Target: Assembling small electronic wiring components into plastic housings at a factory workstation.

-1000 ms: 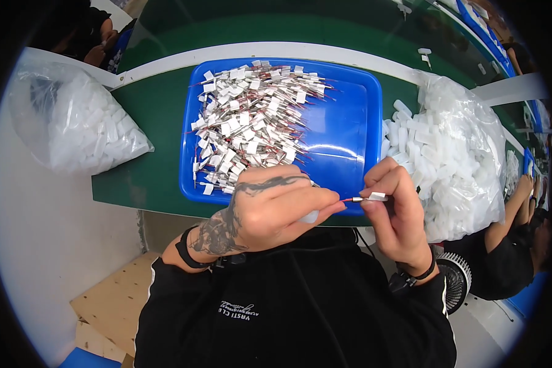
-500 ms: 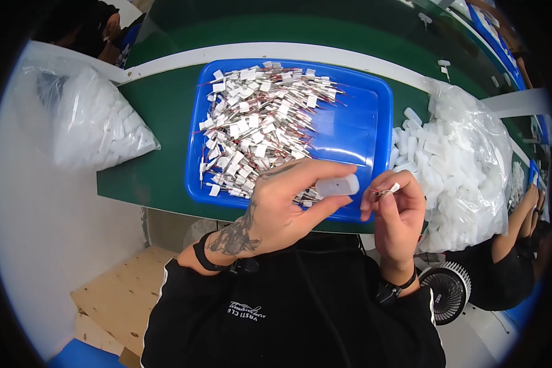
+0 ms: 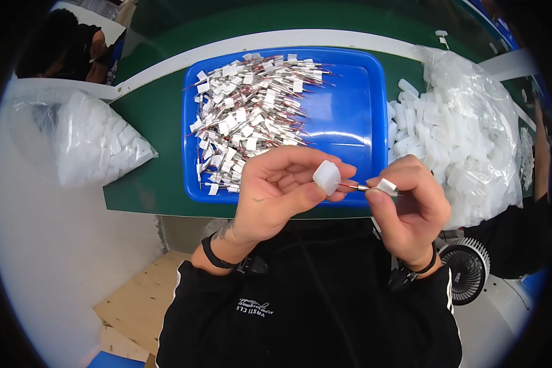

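Note:
My left hand (image 3: 275, 195) pinches a small translucent white plastic case (image 3: 327, 177) between thumb and fingers, above the near edge of the blue tray (image 3: 379, 110). In my right hand (image 3: 416, 208) is a thin wired part (image 3: 360, 187), with a metal barrel, red wire and a folded white tag, gripped between thumb and forefinger. The red wire end points left and reaches the side of the case; whether it has entered the case cannot be made out. Many similar tagged wired parts (image 3: 245, 116) lie heaped over the tray's left side.
To the right, a clear plastic bag (image 3: 472, 147) spills white plastic cases onto the green table (image 3: 159, 116). Another filled bag (image 3: 98, 138) lies at the left. A black fan (image 3: 464, 273) stands below the right bag. One person (image 3: 73, 49) is at the far left, another at the right.
The case has been turned in my left hand. My right hand has turned the wired part out to point left, its wire end now at the case. The view has shifted slightly.

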`<state>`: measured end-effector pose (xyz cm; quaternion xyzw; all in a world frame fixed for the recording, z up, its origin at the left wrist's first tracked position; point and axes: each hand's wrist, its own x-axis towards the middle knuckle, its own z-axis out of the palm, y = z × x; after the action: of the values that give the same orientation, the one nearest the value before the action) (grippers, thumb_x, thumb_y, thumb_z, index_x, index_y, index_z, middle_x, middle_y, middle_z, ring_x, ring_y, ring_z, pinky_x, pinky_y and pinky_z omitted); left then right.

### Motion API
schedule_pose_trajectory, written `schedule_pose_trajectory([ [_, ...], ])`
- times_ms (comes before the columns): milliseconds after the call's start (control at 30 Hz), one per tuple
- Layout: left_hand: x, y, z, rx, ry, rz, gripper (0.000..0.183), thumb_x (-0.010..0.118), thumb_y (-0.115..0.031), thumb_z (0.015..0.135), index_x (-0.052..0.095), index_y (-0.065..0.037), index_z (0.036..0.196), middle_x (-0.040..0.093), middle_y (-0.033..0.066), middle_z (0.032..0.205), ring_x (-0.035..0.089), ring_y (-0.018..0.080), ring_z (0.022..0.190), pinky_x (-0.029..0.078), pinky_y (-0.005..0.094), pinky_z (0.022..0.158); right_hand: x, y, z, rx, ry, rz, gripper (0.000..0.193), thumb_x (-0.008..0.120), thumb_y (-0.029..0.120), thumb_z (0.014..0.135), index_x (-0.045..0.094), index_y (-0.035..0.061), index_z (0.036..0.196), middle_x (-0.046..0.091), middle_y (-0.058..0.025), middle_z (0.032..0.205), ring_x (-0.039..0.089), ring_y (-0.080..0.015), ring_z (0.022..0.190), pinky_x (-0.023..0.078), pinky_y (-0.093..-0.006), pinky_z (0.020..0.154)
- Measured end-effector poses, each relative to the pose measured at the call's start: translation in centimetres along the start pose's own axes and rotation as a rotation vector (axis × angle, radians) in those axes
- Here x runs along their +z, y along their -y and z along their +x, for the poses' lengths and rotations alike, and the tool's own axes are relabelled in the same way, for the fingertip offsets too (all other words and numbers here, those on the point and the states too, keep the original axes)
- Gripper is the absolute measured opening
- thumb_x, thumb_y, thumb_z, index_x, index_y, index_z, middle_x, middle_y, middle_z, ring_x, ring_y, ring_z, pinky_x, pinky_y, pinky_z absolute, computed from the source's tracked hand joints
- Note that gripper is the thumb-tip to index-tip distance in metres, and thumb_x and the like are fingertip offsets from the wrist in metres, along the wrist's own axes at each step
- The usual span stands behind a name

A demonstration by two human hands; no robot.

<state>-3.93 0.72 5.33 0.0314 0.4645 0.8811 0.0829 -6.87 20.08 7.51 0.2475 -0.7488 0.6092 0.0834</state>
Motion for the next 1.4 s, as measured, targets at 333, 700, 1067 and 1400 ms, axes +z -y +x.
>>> schedule_pose_trajectory([
  [333,-0.7,0.8,0.7,0.265,0.071,0.254,0.030,0.069,0.015,0.074,0.062,0.011,0.103,0.062,0.0206,0.102,0.065,0.0245,0.094,0.058,0.0329,0.082,0.4,0.6,0.1,-0.137,0.004,-0.200,0.020,0.074,-0.009,0.064,0.066,-0.0005,0.081,0.062,-0.0082,0.069,0.059,-0.0183,0.058,0.045,-0.0273,0.050],
  [700,-1.2,0.7,0.7,0.234,0.148,0.249,0.032,0.075,0.014,0.068,0.065,0.011,0.099,0.063,0.0193,0.097,0.065,0.0224,0.088,0.057,0.0313,0.075,1.0,0.5,-0.8,-0.126,-0.020,-0.166,0.024,0.073,-0.010,0.060,0.066,-0.0001,0.080,0.059,-0.0082,0.067,0.058,-0.0192,0.056,0.042,-0.0283,0.048],
  [1067,-0.9,0.4,1.2,0.255,0.155,0.379,0.031,0.084,-0.006,0.067,0.069,0.005,0.092,0.065,0.0166,0.090,0.065,0.0236,0.082,0.053,0.0319,0.071,1.5,0.1,-2.0,-0.156,-0.089,-0.146,0.029,0.076,-0.012,0.058,0.067,-0.0021,0.083,0.061,-0.0084,0.069,0.055,-0.0185,0.055,0.041,-0.0269,0.047],
  [1400,-0.5,-0.2,1.1,0.208,0.181,0.338,0.032,0.082,0.004,0.064,0.070,0.006,0.094,0.065,0.0169,0.090,0.065,0.0204,0.079,0.053,0.0286,0.071,2.0,-0.6,-3.2,-0.092,-0.078,0.003,0.026,0.074,-0.012,0.069,0.065,-0.0004,0.090,0.062,-0.0081,0.075,0.057,-0.0158,0.061,0.043,-0.0245,0.053],
])
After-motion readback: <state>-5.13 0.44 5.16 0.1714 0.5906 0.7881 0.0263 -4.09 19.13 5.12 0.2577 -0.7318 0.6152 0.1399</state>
